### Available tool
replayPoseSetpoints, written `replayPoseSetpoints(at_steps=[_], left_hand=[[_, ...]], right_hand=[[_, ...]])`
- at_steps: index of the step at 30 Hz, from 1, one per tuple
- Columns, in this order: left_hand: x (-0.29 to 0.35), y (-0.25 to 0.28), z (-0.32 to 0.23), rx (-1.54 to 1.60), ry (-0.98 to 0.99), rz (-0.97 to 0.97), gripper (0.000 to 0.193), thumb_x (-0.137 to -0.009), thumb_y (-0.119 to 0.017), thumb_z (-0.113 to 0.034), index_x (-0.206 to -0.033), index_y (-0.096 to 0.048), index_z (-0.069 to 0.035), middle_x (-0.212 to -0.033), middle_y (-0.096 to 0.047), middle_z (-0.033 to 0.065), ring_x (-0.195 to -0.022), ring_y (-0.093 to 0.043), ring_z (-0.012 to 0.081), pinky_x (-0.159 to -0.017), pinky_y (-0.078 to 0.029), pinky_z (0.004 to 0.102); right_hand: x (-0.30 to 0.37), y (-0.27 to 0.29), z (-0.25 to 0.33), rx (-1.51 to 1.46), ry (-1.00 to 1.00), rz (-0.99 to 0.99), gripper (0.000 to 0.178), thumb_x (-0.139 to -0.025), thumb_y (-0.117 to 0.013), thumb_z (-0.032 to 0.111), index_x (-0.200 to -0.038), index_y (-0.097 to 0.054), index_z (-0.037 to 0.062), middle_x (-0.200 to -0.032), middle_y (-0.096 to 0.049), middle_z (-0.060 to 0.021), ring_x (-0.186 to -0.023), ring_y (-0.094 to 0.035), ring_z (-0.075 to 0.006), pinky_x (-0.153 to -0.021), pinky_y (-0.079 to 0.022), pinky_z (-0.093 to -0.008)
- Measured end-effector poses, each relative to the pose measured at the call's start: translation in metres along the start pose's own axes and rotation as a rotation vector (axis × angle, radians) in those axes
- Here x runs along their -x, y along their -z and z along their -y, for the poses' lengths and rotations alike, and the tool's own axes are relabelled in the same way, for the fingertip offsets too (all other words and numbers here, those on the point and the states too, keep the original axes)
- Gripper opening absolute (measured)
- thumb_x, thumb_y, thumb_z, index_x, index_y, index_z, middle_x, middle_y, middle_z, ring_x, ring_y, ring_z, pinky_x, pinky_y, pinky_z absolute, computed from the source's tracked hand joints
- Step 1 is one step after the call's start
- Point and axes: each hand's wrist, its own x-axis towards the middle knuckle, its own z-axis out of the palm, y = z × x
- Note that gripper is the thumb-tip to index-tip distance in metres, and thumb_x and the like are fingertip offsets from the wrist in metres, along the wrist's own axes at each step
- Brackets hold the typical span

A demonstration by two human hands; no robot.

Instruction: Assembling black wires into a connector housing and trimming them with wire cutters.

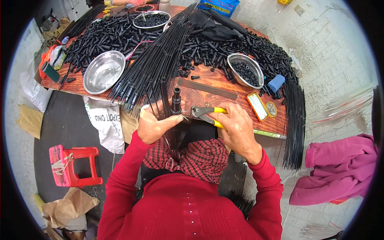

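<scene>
Above my lap, my left hand (153,126) grips a black stepped tubular part (176,102), upright between thumb and fingers. Long thin black rods run down beside it and across my lap. A short bit of pale wire (185,117) sticks out near my left thumb. My right hand (241,132) is closed around the yellow handles of a pair of pliers (205,111). Their dark jaws point left, close to the part but apart from it as far as I can see. Beyond my left hand, a large bundle of black rods (154,66) lies on the wooden table (206,76).
Heaps of black tubular parts (110,36) cover the table's far side. A metal bowl (105,72) stands left, another with small black pieces (246,70) right. Near the right edge lie an orange-rimmed case (257,106) and more rods (295,124). A red stool (76,166) is at left.
</scene>
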Motion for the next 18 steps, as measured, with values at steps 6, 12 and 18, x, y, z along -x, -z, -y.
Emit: replayPoseSetpoints(at_steps=[6,12,18], left_hand=[[0.001,0.002,0.002,-0.006,-0.021,0.026,0.039,-0.079,-0.073,0.002,-0.115,-0.060,0.005,-0.107,-0.068,0.0086,-0.093,-0.065,0.0117,-0.085,-0.051,0.0259],[0.001,0.003,-0.001,-0.062,-0.029,0.008,0.041,-0.079,-0.073,0.001,-0.117,-0.059,0.005,-0.109,-0.067,0.0082,-0.095,-0.064,0.0114,-0.087,-0.051,0.0269],[-0.001,0.005,-0.002,-0.018,0.005,0.014,0.040,-0.078,-0.074,-0.001,-0.116,-0.060,0.004,-0.109,-0.068,0.0080,-0.095,-0.063,0.0106,-0.087,-0.050,0.0265]], right_hand=[[-0.002,-0.015,0.007,0.019,0.011,-0.043,0.040,-0.065,-0.061,-0.005,-0.102,-0.068,0.0071,-0.108,-0.058,-0.0112,-0.098,-0.056,-0.0305,-0.081,-0.046,-0.0410],[-0.004,-0.022,0.011,0.065,0.017,-0.070,0.034,-0.069,-0.060,-0.002,-0.102,-0.066,0.0049,-0.115,-0.055,-0.0125,-0.101,-0.054,-0.0327,-0.085,-0.043,-0.0431],[-0.007,-0.024,0.011,0.166,0.038,-0.088,0.031,-0.074,-0.061,0.002,-0.105,-0.063,0.0057,-0.118,-0.054,-0.0119,-0.106,-0.052,-0.0331,-0.090,-0.041,-0.0461]])
